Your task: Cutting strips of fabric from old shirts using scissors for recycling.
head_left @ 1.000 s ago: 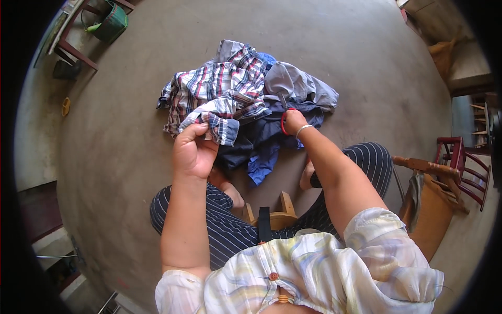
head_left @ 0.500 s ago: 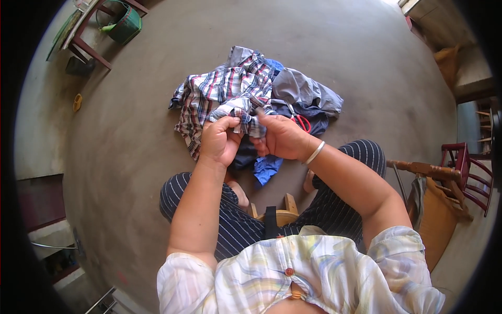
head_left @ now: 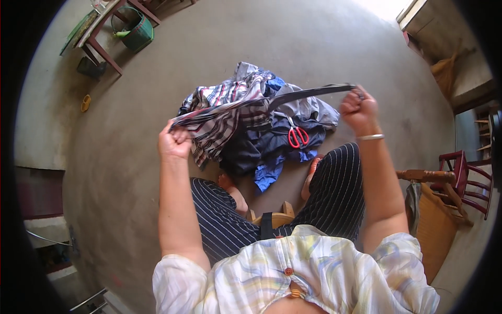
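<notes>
Seen from the person's torso (head_left: 246, 277), the left hand (head_left: 175, 142) is sitting at eleven o'clock, its fingers closing tightly around the edge of a plaid shirt (head_left: 222, 128). The left forearm (head_left: 178, 199) is pointing nearly to twelve. The right hand (head_left: 360, 112) is holding higher, at one o'clock, its fingers clenching the end of a dark cloth strip (head_left: 308, 93); its forearm (head_left: 379, 162) is leaning towards eleven. Shirt and strip are spanning the space between both fists, over the clothes pile (head_left: 246, 152) at twelve o'clock; whether they are joining as one piece, I cannot tell.
</notes>
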Motion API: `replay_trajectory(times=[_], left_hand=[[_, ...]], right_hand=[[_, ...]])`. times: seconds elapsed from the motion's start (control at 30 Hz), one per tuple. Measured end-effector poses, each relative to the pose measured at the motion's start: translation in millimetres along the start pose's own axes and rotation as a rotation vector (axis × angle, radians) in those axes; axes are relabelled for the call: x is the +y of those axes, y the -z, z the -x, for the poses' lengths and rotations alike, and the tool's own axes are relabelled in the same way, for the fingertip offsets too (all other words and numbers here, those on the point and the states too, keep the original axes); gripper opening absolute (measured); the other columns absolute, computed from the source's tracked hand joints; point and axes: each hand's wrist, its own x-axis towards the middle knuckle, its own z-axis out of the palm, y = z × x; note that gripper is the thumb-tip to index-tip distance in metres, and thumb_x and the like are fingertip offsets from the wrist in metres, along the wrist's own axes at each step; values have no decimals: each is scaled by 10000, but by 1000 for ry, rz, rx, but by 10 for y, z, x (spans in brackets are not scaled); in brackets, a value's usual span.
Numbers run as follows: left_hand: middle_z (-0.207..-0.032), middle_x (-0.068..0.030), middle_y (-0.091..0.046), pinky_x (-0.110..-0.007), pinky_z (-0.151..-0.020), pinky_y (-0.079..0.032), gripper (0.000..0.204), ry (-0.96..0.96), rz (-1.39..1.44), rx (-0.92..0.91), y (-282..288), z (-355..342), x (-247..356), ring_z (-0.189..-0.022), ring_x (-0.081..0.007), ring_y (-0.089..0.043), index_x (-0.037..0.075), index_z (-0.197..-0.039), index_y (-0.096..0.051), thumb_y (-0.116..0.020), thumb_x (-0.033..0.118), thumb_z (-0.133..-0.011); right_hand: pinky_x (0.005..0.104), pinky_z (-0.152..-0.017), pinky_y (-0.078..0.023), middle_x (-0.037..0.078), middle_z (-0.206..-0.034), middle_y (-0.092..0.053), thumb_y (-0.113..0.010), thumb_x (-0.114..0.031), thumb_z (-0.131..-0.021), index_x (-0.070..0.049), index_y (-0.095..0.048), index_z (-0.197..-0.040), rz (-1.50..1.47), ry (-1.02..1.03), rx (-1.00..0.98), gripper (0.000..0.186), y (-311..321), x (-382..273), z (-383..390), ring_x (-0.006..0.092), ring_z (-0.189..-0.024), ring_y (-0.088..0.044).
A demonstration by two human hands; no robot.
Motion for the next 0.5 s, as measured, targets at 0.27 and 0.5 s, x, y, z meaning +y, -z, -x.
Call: replay_trajectory(times=[0.27, 0.5], left_hand=[[-445, 20, -311, -186, -277, -162, 228, -278, -5, 304, 997, -229, 1739, -324, -63, -241, 95, -551, -353, -343, 30, -769], [-442, 26, -303, -201, -296, -193, 244, -511, -96, 585, 2085, -205, 2892, -336, -70, -253, 110, -547, -328, -305, 15, -771]], right_hand=[[212, -310, -205, -13, -429, -262, -352, -97, -796, -103, -318, -521, -24, 769, 461, 277, 743, -2195, 645, 94, -335, -213], [250, -341, -231, 11, -450, -234, -328, -85, -761, -94, -278, -520, -37, 1074, 578, 246, 1569, -3568, 1544, 130, -368, -232]])
